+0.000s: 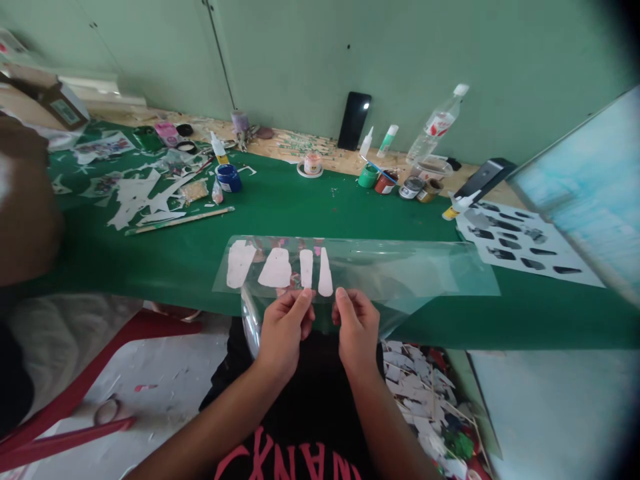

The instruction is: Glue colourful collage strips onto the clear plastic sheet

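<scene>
A clear plastic sheet (380,267) lies along the front of the green table and bends down over its edge. Several white cut-out shapes (275,268) sit in a row on its left part. My left hand (287,323) pinches the sheet between thumb and fingers, just below the narrow white pieces. A short gap to the right, my right hand (356,325) is closed on the sheet the same way, near the lower end of the rightmost white strip. Most fingertips are hidden under or behind the sheet.
Paint jars (367,175), a plastic bottle (437,127) and a leaning phone (354,120) stand along the back. Paper scraps (134,197) and a thin stick (180,221) lie left; a printed sheet (530,243) lies right. Another person's arm (25,200) is at far left.
</scene>
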A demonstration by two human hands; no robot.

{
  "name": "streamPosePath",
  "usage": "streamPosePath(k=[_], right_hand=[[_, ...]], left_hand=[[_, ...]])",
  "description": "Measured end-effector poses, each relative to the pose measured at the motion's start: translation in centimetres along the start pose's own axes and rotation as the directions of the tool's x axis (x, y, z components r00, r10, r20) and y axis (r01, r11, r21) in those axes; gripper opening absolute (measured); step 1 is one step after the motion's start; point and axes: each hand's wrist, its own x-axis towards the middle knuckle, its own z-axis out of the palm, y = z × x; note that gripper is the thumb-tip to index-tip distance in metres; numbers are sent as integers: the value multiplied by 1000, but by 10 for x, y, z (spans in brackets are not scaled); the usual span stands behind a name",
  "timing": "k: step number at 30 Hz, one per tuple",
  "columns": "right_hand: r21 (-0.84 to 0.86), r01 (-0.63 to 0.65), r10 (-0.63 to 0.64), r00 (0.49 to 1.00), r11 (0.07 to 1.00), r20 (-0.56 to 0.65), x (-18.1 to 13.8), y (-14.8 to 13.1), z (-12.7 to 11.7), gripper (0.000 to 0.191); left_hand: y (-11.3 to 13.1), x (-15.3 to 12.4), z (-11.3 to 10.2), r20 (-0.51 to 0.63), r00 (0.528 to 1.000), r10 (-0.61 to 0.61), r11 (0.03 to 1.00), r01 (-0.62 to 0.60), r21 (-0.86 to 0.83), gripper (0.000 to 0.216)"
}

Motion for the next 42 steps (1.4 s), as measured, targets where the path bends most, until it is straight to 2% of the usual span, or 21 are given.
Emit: streamPosePath(k=[5,10,19,24,30,36,42], right_hand=[[16,4,-4,1000,1000,-17,2,3,-1,38],[21,26,-25,999,999,-33,3,3,-2,37],[4,37,-37,999,999,-8,0,3,-4,35],[0,53,-53,999,999,-9,0,2,-4,34],[-12,61,-61,998,998,-12,0,1,-3,34],[-28,98,-98,995,995,10,-5,1,-5,34],[-51,127,-125,991,991,54,-8,-3,-6,37]], left_hand=[[0,0,-1,12,1000,1,1000,-2,29,37],[-2,0,-5,48,997,-65,995,61,75,41],[7,2,6,-47,997,-63,992,57,-116,40],[7,3,6,-59,996,-65,991,57,-121,37],[4,1,2,-113,992,-57,995,46,-93,44],[10,1,12,-105,991,-82,974,58,-221,34],[9,0,16,-147,989,-25,969,-12,-245,35]])
